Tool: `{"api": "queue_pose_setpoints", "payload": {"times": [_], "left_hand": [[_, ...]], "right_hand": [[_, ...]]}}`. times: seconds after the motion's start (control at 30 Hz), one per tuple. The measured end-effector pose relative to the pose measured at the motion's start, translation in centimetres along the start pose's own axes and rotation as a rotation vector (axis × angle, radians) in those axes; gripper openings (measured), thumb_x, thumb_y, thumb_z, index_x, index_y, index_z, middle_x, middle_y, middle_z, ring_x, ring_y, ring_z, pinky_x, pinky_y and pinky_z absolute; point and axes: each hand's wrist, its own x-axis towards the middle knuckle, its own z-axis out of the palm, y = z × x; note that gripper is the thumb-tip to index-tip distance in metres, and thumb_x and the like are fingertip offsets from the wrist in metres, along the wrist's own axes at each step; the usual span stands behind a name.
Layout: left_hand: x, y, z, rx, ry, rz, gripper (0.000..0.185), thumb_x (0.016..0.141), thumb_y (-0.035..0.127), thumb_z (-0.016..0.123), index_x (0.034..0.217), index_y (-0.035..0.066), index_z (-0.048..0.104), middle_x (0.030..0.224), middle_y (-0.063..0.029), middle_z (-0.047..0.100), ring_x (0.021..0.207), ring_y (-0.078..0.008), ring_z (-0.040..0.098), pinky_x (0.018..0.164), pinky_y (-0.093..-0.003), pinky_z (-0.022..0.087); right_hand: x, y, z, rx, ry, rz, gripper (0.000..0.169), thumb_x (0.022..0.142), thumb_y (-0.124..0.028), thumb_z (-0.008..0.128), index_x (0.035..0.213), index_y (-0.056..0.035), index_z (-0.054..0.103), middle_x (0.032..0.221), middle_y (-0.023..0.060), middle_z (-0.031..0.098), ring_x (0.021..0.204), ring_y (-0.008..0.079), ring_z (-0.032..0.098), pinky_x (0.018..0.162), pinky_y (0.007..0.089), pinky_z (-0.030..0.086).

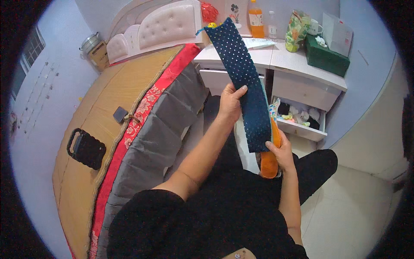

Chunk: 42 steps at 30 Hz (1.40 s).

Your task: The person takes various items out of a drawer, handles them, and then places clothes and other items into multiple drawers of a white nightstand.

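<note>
A long strip of dark blue cloth with white dots (247, 76) stretches between my two hands in front of me. My left hand (231, 100) grips its left edge near the middle, thumb on top. With the thumb over the lower right corner, my right hand (281, 150) pinches the strip. An orange piece of cloth (269, 165) hangs behind and below the strip, beside my right hand; whether the two are joined I cannot tell. Above it shows a bit of multicoloured patterned fabric (274, 108), partly hidden by the blue strip.
To the left stands a bed with a tan mat (106, 94), bearing a black handled device (86, 149) and a small dark object (120, 114). Ahead, a white cabinet (304, 68) holds an orange drink bottle (256, 19) and a green box (326, 55). One lower drawer (299, 127) juts out, filled with small items.
</note>
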Motion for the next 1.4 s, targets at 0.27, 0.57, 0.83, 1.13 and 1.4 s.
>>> {"api": "queue_pose_setpoints", "payload": {"times": [0.27, 0.57, 0.83, 1.13, 1.4], "left_hand": [[0.2, -0.1, -0.4, -0.022, -0.073, -0.131, 0.023, 0.083, 0.005, 0.056, 0.106, 0.004, 0.055, 0.098, -0.0079, 0.063, 0.086, -0.0204, 0.061, 0.078, -0.0349, 0.049], [-1.2, -0.7, 1.5, 0.05, -0.118, -0.191, 0.023, 0.088, 0.019, 0.054, 0.107, 0.006, 0.055, 0.091, -0.0042, 0.062, 0.082, -0.0146, 0.06, 0.074, -0.0296, 0.05], [-3.1, -0.8, 1.9, 0.246, -0.185, -0.303, 0.031, 0.089, 0.022, 0.052, 0.111, 0.001, 0.053, 0.096, -0.007, 0.062, 0.082, -0.0165, 0.061, 0.074, -0.0298, 0.048], [-6.3, -4.9, 2.2, 0.569, -0.305, -0.383, 0.036, 0.087, 0.018, 0.056, 0.118, 0.002, 0.047, 0.103, -0.0075, 0.057, 0.09, -0.0153, 0.056, 0.08, -0.0297, 0.045], [-6.5, -7.1, 0.8, 0.914, -0.323, -0.085, 0.047, 0.087, 0.022, 0.056, 0.124, 0.0, 0.037, 0.114, -0.0175, 0.052, 0.106, -0.0242, 0.052, 0.088, -0.0343, 0.042]], "right_hand": [[-0.1, 1.2, 0.0, 0.455, -0.021, 0.205, 0.046, 0.085, -0.02, 0.058, 0.126, -0.004, 0.046, 0.112, 0.0043, 0.055, 0.1, 0.0139, 0.05, 0.09, 0.0281, 0.038], [0.5, 2.3, -0.2, 0.044, 0.102, -0.027, 0.036, 0.083, -0.016, 0.06, 0.114, -0.0001, 0.054, 0.098, 0.0052, 0.061, 0.089, 0.0142, 0.055, 0.081, 0.029, 0.043], [1.3, 1.0, -1.5, 0.273, 0.401, 0.015, 0.033, 0.085, -0.009, 0.056, 0.115, 0.0016, 0.052, 0.101, 0.0064, 0.059, 0.087, 0.014, 0.056, 0.078, 0.0278, 0.045], [1.5, 1.6, -2.2, 0.154, 0.423, -0.108, 0.035, 0.089, -0.012, 0.055, 0.12, 0.0019, 0.046, 0.104, 0.0054, 0.057, 0.091, 0.0125, 0.055, 0.081, 0.0257, 0.044], [1.5, 1.0, -1.7, 0.092, 0.539, -0.182, 0.038, 0.083, -0.009, 0.057, 0.117, 0.0042, 0.049, 0.105, 0.0121, 0.058, 0.096, 0.0206, 0.055, 0.086, 0.032, 0.043]]}}
